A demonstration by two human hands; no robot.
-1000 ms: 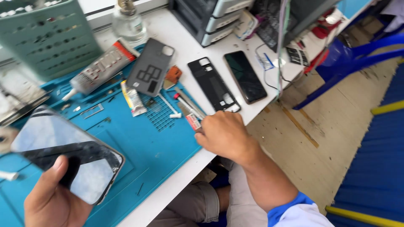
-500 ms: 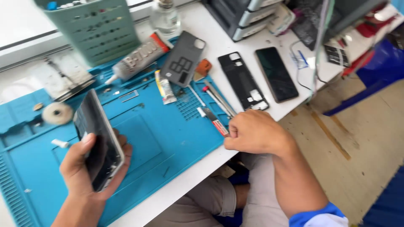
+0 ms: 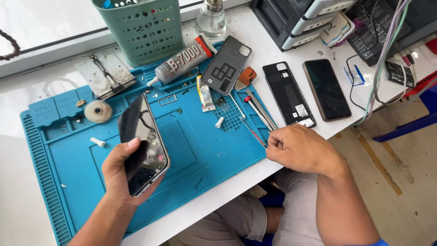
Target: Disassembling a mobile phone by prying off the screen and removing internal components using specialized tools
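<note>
Left hand (image 3: 119, 175) over the near part of the blue work mat (image 3: 63, 182), closed around a dark smartphone (image 3: 143, 143): thumb across the glass, fingers wrapped behind, phone tilted up on its long edge with the screen turned toward the camera. Right hand (image 3: 300, 148) at the mat's right near corner, curled into a loose fist, thumb and forefinger pinched on the near end of a thin metal tool (image 3: 255, 133) lying on the mat; whether lifted or merely touched, cannot tell.

Just beyond that corner, on the mat: tweezers (image 3: 261, 109) and a second slim tool with a red band (image 3: 251, 105), lying side by side. Further in along the mat's far edge: a small white glue tube (image 3: 205, 93), a large grey glue tube with a red cap (image 3: 180, 64), a grey phone back cover (image 3: 226, 66) with an orange pick (image 3: 246, 76) touching its right side. Near the mat's left far corner: a roll of tape (image 3: 98, 111) and a metal clamp plate (image 3: 105, 75).

Off the mat to its right, on the white bench (image 3: 27, 214): a black phone frame (image 3: 288, 94), then a dark phone (image 3: 327, 89) lying flat beside it. Behind the mat: a green perforated basket (image 3: 143, 29) and a glass bottle (image 3: 211, 20).
</note>
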